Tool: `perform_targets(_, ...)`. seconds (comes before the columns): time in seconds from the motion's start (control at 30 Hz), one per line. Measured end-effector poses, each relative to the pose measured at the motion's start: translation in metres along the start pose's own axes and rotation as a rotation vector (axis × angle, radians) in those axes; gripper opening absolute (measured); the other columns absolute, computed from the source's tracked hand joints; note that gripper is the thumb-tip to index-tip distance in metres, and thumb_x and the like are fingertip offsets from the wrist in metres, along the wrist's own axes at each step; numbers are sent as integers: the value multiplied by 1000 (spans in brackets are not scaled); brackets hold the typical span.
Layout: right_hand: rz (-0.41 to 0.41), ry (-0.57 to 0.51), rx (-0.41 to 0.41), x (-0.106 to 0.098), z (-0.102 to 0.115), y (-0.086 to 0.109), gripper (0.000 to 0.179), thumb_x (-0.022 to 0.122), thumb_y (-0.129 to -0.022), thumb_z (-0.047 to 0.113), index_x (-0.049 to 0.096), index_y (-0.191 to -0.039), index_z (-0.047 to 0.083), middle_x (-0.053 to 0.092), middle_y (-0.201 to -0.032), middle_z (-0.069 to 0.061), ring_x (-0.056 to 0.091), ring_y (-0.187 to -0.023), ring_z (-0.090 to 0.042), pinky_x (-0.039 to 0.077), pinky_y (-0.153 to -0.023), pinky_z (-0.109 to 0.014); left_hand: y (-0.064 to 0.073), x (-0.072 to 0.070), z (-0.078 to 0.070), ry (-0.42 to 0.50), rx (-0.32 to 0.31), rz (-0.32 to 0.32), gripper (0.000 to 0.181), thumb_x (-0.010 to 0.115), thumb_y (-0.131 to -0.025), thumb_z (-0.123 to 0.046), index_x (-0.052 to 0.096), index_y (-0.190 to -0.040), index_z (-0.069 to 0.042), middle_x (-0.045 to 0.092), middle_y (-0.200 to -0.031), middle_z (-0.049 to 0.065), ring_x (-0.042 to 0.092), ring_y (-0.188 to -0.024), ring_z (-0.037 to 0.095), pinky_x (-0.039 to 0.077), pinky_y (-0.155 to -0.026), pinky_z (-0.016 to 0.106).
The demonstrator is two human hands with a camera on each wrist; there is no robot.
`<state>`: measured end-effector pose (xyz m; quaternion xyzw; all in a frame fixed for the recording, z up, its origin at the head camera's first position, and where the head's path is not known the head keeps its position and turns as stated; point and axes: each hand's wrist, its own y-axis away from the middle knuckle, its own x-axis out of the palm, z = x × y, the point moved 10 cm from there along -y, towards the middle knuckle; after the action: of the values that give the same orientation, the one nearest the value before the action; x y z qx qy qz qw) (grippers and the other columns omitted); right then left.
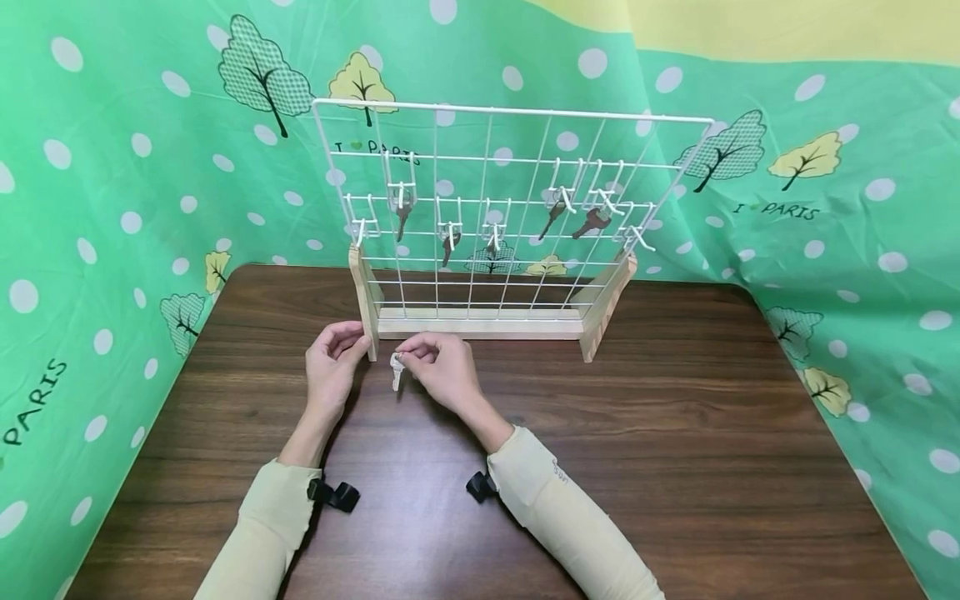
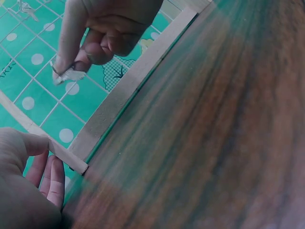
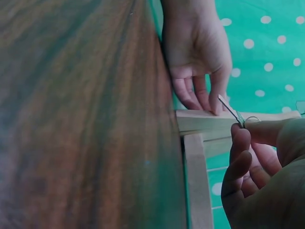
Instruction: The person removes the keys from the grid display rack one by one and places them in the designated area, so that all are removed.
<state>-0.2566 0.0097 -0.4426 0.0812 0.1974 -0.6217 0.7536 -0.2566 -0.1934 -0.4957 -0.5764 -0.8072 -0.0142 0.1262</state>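
Note:
Between thumb and forefinger, my right hand (image 1: 444,371) pinches a small silver key (image 1: 396,372) by its ring end, blade hanging down over the table. In the right wrist view, a thin metal ring (image 3: 253,118) shows beside the fingertips. My left hand (image 1: 331,364) grips the left wooden leg (image 1: 366,300) of a white wire grid rack (image 1: 483,158) low down, thumb on its near side. On the rack's hooks hang several keys, among them a dark key (image 1: 450,246) and a brown key (image 1: 592,222).
A wooden crossbar (image 1: 480,325) joins the left leg to the right wooden leg (image 1: 607,308). Outer hooks, such as the right hook (image 1: 637,237), jut forward from the grid. The dark wood table (image 1: 637,433) backs onto a green dotted cloth (image 1: 135,167).

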Motion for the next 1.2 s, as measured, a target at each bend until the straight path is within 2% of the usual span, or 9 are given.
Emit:
perform_targets(0.27, 78, 51, 40, 10, -14, 1, 5, 85, -97, 6, 87, -99, 10, 80, -84, 0, 64, -67, -1, 54, -62, -17, 0, 0, 1, -6, -2, -2, 26, 72, -96, 19, 64, -121, 22, 75, -99, -9, 72, -94, 4, 60, -89, 16)
perform_targets(0.67, 131, 40, 66, 23, -32, 3, 4, 83, -97, 5, 86, -98, 6, 81, -82, 0, 67, -59, -1, 52, -55, -16, 1, 0, -1, -8, 10, 0, 28, 73, -96, 19, 62, -122, 24, 75, -100, -9, 72, -96, 5, 59, -90, 16)
perform_targets(0.8, 142, 55, 51, 24, -33, 3, 4, 83, -97, 5, 86, -98, 6, 81, -81, -1, 68, -56, -3, 49, -52, -16, 1, 0, -1, -9, 15, 0, 28, 73, -96, 18, 62, -121, 24, 75, -100, -9, 72, -96, 5, 59, -90, 16)
perform_targets(1.03, 121, 192, -37, 21, -32, 1, 3, 85, -97, 13, 87, -96, 11, 81, -84, 3, 59, -64, 5, 48, -60, -15, 1, 0, -1, -5, 5, 0, 29, 73, -97, 18, 62, -122, 25, 74, -100, -9, 73, -96, 6, 59, -89, 16)
perform_targets(1.2, 110, 218, -70, 20, -31, 0, 4, 87, -96, 12, 87, -92, 14, 78, -80, 4, 56, -64, 4, 46, -60, -15, 1, 0, -1, 0, -6, -3, 28, 72, -96, 19, 62, -122, 25, 74, -99, -9, 72, -95, 5, 59, -88, 16)
